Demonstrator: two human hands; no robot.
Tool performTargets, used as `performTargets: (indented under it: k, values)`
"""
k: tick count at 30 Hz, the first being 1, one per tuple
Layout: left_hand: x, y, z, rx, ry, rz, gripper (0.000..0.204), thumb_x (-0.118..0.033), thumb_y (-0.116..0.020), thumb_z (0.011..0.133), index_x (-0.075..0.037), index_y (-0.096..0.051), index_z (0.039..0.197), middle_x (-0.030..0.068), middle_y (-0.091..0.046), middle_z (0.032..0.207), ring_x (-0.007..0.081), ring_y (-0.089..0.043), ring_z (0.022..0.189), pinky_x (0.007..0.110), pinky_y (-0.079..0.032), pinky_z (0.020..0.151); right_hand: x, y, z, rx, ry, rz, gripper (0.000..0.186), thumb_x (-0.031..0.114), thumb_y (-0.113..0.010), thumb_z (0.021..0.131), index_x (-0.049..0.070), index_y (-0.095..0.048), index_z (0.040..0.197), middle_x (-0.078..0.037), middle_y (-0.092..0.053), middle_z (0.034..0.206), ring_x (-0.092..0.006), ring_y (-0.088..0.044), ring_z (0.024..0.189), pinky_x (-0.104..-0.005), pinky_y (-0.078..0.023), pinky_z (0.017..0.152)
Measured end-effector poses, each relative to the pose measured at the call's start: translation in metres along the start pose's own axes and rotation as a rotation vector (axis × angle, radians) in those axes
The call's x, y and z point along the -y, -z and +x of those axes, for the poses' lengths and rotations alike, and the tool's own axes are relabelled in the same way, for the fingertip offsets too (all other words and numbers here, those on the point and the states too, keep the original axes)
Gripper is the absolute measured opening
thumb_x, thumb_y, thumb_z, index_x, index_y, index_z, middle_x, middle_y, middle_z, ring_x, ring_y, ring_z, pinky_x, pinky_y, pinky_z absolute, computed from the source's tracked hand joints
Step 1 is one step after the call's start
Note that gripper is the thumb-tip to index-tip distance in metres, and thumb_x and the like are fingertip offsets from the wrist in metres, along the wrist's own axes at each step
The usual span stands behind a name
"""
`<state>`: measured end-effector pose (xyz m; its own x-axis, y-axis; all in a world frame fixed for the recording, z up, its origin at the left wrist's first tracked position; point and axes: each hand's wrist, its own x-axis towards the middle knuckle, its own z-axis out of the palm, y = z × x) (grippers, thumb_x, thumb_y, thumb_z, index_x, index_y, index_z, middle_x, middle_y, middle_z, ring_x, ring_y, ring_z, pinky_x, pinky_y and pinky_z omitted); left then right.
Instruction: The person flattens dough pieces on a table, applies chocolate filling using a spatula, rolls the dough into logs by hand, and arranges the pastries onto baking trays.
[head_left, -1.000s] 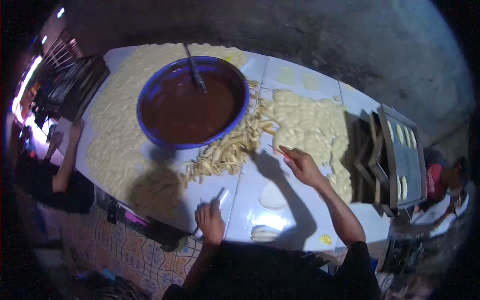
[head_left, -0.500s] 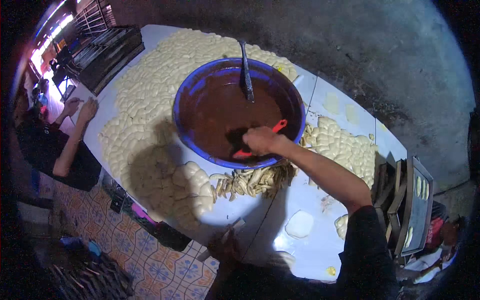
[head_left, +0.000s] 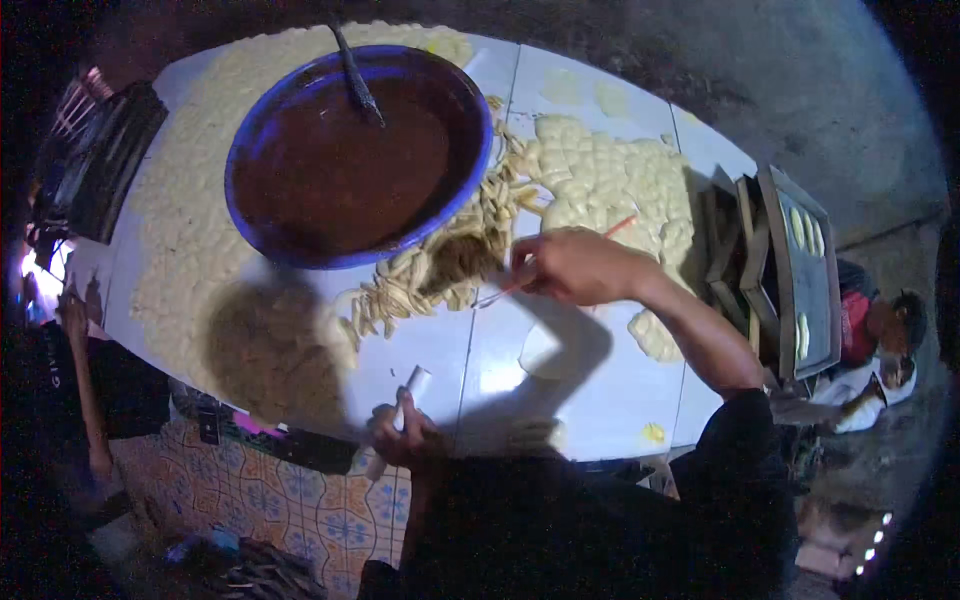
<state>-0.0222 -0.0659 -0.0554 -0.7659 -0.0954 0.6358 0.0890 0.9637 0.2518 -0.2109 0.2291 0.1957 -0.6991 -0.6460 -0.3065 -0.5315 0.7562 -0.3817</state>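
Observation:
My right hand [head_left: 590, 266] is closed around a red spatula [head_left: 622, 225], over the table's middle right of the sliced bananas [head_left: 400, 285]. The spatula's lower end is near a flattened round of dough [head_left: 545, 350]. At the table's near edge my left hand [head_left: 408, 440] grips a white rolling pin [head_left: 416, 382], tilted upward. A blue basin [head_left: 484, 165] of dark brown paste [head_left: 350, 165] stands beyond the bananas. A long-handled tool [head_left: 355, 75] leans in it.
Pale dough pieces [head_left: 175, 200] cover the table's left and far side, with more dough [head_left: 610, 170] on the right. Stacked trays [head_left: 822, 345] stand at the right end. Dark racks [head_left: 110, 160] and another person's arm [head_left: 82, 370] are on the left.
My right hand has brought the red spatula out of the basin, rightward and nearer. The view has shifted, so the basin sits farther up and left. The rolling pin remains in my left hand.

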Motion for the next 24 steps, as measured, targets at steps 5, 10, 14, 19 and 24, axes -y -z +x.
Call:
performTargets:
  k: [5,10,14,19,24]
  values:
    - [-0.014,0.006,0.011,0.143,-0.029,-0.098,0.046,-0.009,-0.065,0.086,-0.015,-0.069,0.132,0.0147,-0.061,0.106,0.0349,-0.059,0.095,0.050,-0.048,0.079,0.018,-0.179,-0.125,-0.315,-0.468,0.242,0.046,0.026,-0.067,0.097,0.008,-0.056,0.138,-0.020,-0.062,0.123,-0.0378,-0.066,0.106,-0.0418,-0.057,0.089]
    - [0.010,-0.004,-0.023,0.353,0.110,-0.040,0.055,-0.007,-0.059,0.089,-0.019,-0.061,0.143,0.0189,-0.063,0.115,0.0404,-0.063,0.094,0.051,-0.050,0.082,0.019,-0.270,-0.122,-0.546,-0.690,0.518,0.042,0.025,-0.071,0.091,0.004,-0.061,0.126,-0.019,-0.056,0.131,-0.0358,-0.059,0.105,-0.0469,-0.059,0.079]
    - [0.001,-0.007,-0.007,0.417,0.038,-0.127,0.060,-0.006,-0.059,0.089,-0.018,-0.054,0.148,0.0222,-0.063,0.117,0.0417,-0.062,0.099,0.052,-0.048,0.086,0.024,-0.293,-0.145,-0.602,-0.504,-0.010,0.038,0.016,-0.067,0.087,0.006,-0.061,0.124,-0.018,-0.057,0.132,-0.0390,-0.056,0.105,-0.0471,-0.058,0.075]
    - [0.005,-0.018,0.005,0.382,-0.035,-0.036,0.059,-0.007,-0.059,0.088,-0.013,-0.054,0.147,0.0258,-0.060,0.120,0.0429,-0.058,0.109,0.054,-0.044,0.094,0.032,-0.226,-0.175,-0.336,-0.568,0.164,0.025,0.016,-0.066,0.087,0.001,-0.071,0.107,-0.022,-0.065,0.119,-0.0402,-0.062,0.100,-0.0477,-0.053,0.084]
    - [-0.021,-0.010,0.027,0.350,-0.046,-0.008,0.059,-0.006,-0.062,0.085,-0.011,-0.056,0.144,0.0231,-0.060,0.114,0.0416,-0.058,0.106,0.054,-0.045,0.090,-0.047,-0.168,-0.197,-0.369,-0.835,0.421,0.031,0.007,-0.069,0.084,0.005,-0.074,0.115,-0.023,-0.069,0.095,-0.0352,-0.069,0.086,-0.0421,-0.054,0.077]
